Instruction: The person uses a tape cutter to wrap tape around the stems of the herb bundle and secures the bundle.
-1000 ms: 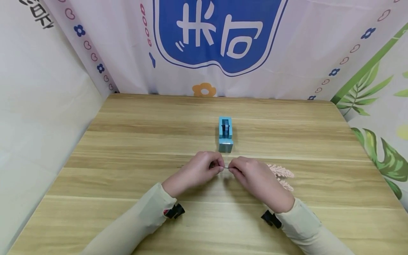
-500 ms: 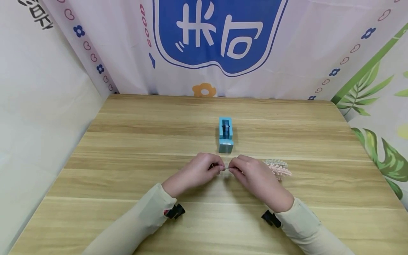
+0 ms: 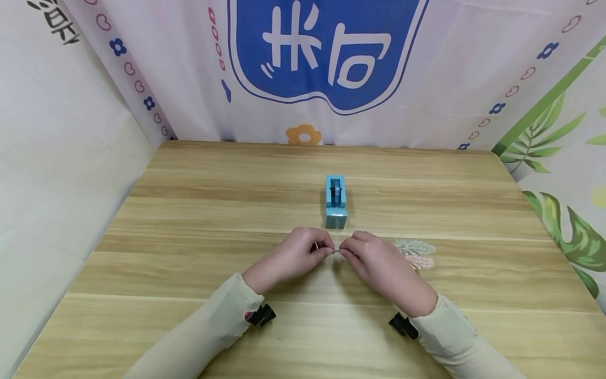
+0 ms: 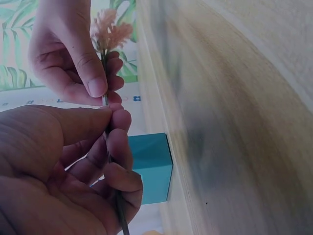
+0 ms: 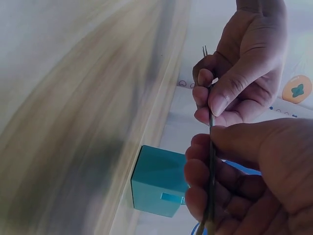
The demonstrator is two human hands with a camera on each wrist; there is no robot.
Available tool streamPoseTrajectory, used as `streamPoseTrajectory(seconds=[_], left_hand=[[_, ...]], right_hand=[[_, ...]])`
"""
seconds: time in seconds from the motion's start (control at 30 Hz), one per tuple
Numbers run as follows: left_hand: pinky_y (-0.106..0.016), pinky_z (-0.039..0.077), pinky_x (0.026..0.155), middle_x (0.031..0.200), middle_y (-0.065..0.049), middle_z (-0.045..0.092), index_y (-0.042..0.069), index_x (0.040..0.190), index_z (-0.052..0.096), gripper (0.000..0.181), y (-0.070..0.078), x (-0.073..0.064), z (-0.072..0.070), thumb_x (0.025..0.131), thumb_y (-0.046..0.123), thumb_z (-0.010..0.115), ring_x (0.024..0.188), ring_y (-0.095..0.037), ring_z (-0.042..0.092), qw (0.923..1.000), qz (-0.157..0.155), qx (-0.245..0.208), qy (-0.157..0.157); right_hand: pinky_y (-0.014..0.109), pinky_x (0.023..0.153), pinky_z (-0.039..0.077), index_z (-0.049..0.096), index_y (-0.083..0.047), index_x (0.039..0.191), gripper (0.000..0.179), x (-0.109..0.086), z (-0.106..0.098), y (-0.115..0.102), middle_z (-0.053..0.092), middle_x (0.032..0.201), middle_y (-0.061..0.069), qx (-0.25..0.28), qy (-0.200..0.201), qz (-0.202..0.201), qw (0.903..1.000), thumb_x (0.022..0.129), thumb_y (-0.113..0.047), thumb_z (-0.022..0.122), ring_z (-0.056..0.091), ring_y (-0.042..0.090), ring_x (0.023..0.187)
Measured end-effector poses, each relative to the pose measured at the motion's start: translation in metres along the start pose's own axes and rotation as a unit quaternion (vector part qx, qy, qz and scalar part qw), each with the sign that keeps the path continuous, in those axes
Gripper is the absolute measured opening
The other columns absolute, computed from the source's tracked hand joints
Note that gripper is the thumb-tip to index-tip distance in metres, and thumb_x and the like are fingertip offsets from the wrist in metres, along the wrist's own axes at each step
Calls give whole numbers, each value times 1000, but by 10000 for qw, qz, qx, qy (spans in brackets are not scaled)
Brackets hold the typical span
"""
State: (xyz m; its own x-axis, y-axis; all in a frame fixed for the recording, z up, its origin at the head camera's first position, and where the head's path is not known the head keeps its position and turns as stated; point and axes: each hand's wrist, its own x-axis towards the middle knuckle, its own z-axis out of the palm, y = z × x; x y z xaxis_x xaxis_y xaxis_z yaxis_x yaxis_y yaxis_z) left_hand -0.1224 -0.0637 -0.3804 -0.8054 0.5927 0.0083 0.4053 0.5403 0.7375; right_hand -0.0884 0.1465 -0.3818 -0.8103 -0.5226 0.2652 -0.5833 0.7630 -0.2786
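Between thumb and fingers, my left hand (image 3: 300, 251) pinches the thin dark stems (image 4: 122, 211) of a small bunch of artificial flowers. Just to its right, my right hand (image 3: 381, 263) pinches the same stems (image 5: 212, 159), the two sets of fingertips nearly touching. Beyond the right hand stick out a pale green flower head (image 3: 416, 247) and a pink flower head (image 3: 421, 261). A blue tape dispenser (image 3: 335, 202) stands just past the fingertips. A faint clear strip of tape (image 3: 337, 237) seems to run from it to the stems.
The wooden table (image 3: 189, 221) reaches out on both sides of the hands. At its back edge hangs a printed cloth (image 3: 189, 79). Leaf-patterned fabric (image 3: 568, 221) borders the right side, and a white sheet (image 3: 61, 158) the left.
The flower bunch has turned about its stems: only pink heads showed before, now the pale green one shows above the pink. Both hands have stayed nearly in place.
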Motion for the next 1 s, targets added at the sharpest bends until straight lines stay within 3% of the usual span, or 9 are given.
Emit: streamPoseTrajectory(seconds=[0.3,0.57,0.67,1.0], left_hand=[[-20,51,72,92,-3,76,6,98,78,10,0,0,0,100,5,68,81,-7,61,10000,-41,29,12],[-22,53,75,97,-5,79,4,102,80,13,2,1,-1,101,8,67,82,-8,62,9994,-331,82,-60],[-25,54,78,98,-6,79,4,102,80,13,2,1,0,101,7,67,83,-9,62,9994,-348,84,-10],[-23,53,73,94,-7,78,6,98,79,11,0,2,2,100,7,69,81,-10,62,9992,-330,-67,195]], right_hand=[[24,67,53,77,-14,98,7,2,0,1,68,85,-7,194,-53,102,9997,100,-15,71,59,1,73],[24,67,55,77,-14,96,5,2,2,2,69,87,-6,143,51,84,9998,99,-15,73,63,3,74],[24,66,54,76,-14,96,5,2,3,2,69,87,-6,100,88,74,9999,99,-16,73,62,3,73],[22,65,52,77,-13,100,4,3,1,2,67,89,-5,314,-111,317,9989,99,-14,73,56,1,73]])
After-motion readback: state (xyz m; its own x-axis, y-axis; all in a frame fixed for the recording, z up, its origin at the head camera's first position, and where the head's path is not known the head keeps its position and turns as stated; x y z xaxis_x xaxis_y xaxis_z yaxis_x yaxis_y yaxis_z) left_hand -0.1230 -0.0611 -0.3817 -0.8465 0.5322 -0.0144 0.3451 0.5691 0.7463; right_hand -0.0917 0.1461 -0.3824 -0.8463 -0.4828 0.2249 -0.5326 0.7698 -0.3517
